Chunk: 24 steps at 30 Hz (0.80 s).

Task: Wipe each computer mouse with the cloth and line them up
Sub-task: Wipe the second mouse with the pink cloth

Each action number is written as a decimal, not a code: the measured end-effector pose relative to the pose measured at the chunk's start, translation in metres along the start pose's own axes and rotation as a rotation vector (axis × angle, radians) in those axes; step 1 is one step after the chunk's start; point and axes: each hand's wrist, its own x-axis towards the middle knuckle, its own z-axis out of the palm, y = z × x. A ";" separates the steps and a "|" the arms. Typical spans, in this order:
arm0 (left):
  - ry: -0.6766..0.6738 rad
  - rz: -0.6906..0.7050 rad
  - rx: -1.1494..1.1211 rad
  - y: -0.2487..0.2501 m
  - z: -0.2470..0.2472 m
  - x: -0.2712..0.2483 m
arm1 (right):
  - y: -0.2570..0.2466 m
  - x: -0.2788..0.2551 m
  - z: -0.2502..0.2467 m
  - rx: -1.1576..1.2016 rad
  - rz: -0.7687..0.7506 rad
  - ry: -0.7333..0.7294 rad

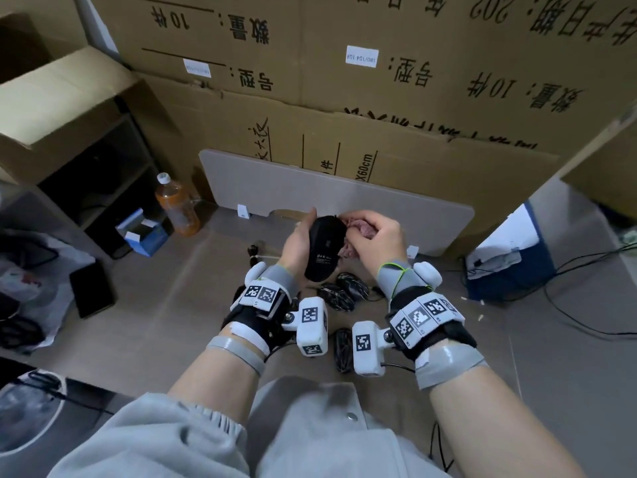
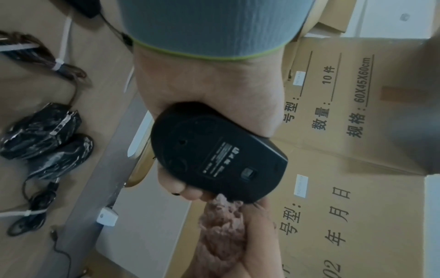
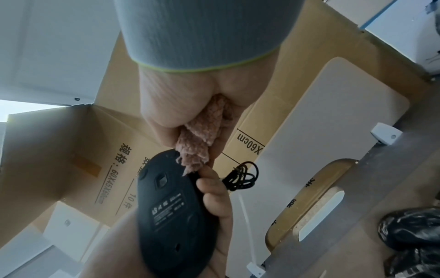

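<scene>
My left hand (image 1: 299, 236) grips a black computer mouse (image 1: 324, 248) above the floor, its labelled underside turned up toward me (image 2: 216, 154) (image 3: 171, 212). My right hand (image 1: 374, 236) holds a bunched pink cloth (image 1: 358, 227) against the mouse's front end (image 2: 222, 225) (image 3: 202, 139). Two more black mice wrapped in glossy plastic (image 1: 341, 293) lie side by side on the floor below the hands (image 2: 45, 139), with coiled cables nearby.
A grey board (image 1: 396, 205) leans against stacked cardboard boxes (image 1: 379, 98) ahead. An orange drink bottle (image 1: 177, 205) and a small blue box (image 1: 144, 232) stand at left. A bundled black cable (image 1: 343, 350) lies on the floor between my wrists. Loose wires run at right.
</scene>
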 end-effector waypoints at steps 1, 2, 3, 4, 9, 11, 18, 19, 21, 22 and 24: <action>0.005 -0.005 0.012 -0.002 -0.002 0.001 | 0.002 0.001 0.000 0.001 -0.006 0.010; 0.027 -0.004 0.028 -0.002 -0.003 0.002 | 0.003 0.003 0.001 0.000 -0.003 0.020; 0.042 0.002 0.034 -0.003 -0.005 0.004 | 0.004 0.003 0.002 -0.001 0.002 0.014; 0.065 0.013 0.030 -0.004 -0.010 0.008 | 0.004 0.004 0.005 0.006 0.005 -0.013; 0.204 0.116 0.049 0.009 -0.030 0.016 | -0.006 0.007 0.024 -0.020 0.024 -0.042; 0.199 0.110 -0.023 0.020 -0.035 0.015 | -0.012 0.005 0.037 -0.039 0.024 -0.092; 0.118 0.094 0.113 0.042 -0.055 0.022 | -0.003 0.009 0.067 0.021 0.149 0.003; 0.134 0.079 0.157 0.037 -0.059 0.029 | -0.002 0.014 0.066 0.027 0.146 0.016; 0.121 0.078 0.174 0.030 -0.064 0.045 | 0.000 0.020 0.069 0.038 0.118 0.005; 0.106 0.049 0.186 0.034 -0.062 0.042 | -0.004 0.019 0.073 0.036 0.107 -0.002; 0.067 0.011 0.131 0.048 -0.060 0.034 | -0.005 0.020 0.079 -0.002 0.122 -0.033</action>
